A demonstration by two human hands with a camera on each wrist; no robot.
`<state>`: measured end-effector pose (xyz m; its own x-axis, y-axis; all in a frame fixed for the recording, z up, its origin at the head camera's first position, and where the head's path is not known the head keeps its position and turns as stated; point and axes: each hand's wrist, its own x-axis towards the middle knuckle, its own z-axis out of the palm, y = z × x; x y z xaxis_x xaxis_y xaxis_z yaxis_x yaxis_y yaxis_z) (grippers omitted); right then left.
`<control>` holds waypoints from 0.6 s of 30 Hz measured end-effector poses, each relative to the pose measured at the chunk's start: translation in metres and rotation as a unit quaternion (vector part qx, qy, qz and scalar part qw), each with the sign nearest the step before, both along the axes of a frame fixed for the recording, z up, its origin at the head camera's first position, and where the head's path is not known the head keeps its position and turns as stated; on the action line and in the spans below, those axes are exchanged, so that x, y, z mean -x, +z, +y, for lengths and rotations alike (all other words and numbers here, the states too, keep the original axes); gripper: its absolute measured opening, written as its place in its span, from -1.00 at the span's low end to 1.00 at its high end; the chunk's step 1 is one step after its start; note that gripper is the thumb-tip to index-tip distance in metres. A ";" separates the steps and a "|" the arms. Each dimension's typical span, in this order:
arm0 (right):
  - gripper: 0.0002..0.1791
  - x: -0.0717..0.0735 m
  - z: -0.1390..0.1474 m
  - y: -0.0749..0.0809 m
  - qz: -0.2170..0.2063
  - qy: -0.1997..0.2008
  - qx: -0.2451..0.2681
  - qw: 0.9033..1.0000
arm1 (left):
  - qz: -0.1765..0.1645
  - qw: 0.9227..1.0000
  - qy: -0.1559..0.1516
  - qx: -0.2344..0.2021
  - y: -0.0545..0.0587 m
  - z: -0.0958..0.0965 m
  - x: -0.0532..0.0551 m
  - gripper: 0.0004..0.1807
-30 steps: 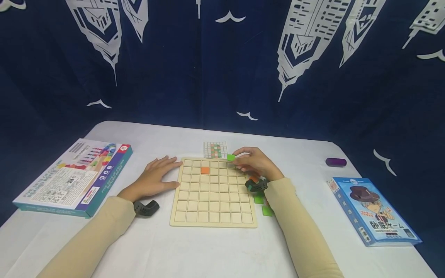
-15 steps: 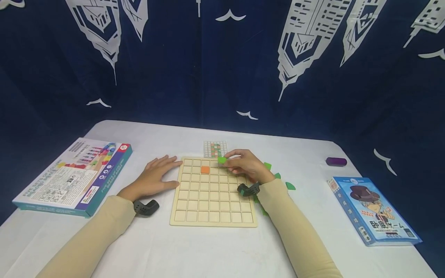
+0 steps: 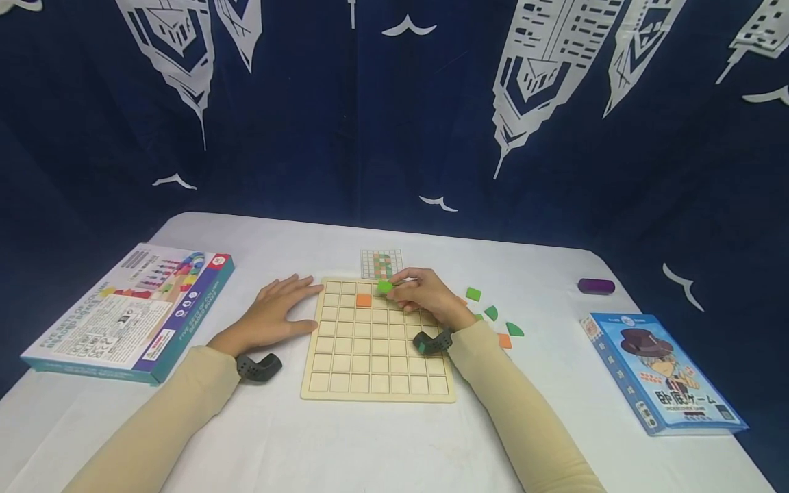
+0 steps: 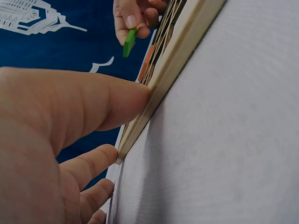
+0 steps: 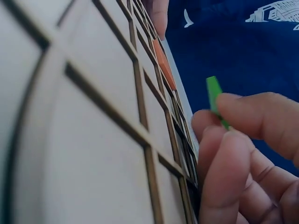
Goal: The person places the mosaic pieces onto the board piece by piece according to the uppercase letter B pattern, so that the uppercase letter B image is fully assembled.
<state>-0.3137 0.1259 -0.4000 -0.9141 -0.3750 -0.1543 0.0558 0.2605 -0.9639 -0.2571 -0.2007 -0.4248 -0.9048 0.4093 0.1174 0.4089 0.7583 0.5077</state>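
Note:
A pale wooden grid board (image 3: 381,363) lies on the table in the head view. One orange square tile (image 3: 364,300) sits in a cell of its second row. My right hand (image 3: 422,296) pinches a green tile (image 3: 385,287) between thumb and fingers, above the board's far rows. In the right wrist view this green tile (image 5: 213,93) is tilted on edge, clear of the grid. My left hand (image 3: 275,318) lies with fingers spread at the board's left side. Its thumb (image 4: 126,100) and a fingertip touch the board's edge in the left wrist view.
A small pattern card (image 3: 372,264) lies behind the board. To the right are loose green and orange pieces, including a green quarter-round (image 3: 514,329) and an orange square (image 3: 505,341). Boxes flank the workspace: a bead-set box (image 3: 129,311) and a blue game box (image 3: 662,373). A purple cylinder (image 3: 595,287) lies far right.
My right hand has moved left over the board with the green tile, uncovering loose pieces at the right. My left hand has stayed at the board's edge.

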 end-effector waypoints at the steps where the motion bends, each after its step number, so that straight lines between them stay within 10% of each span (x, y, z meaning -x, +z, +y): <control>1: -0.63 0.000 0.000 0.000 0.005 0.006 -0.004 1.000 | 0.000 1.000 0.000 0.000 0.000 0.000 0.000 -0.19; 18: -0.72 -0.004 -0.003 -0.002 0.084 0.059 -0.084 0.991 | -0.005 1.000 0.002 0.003 -0.002 -0.001 0.000 -0.19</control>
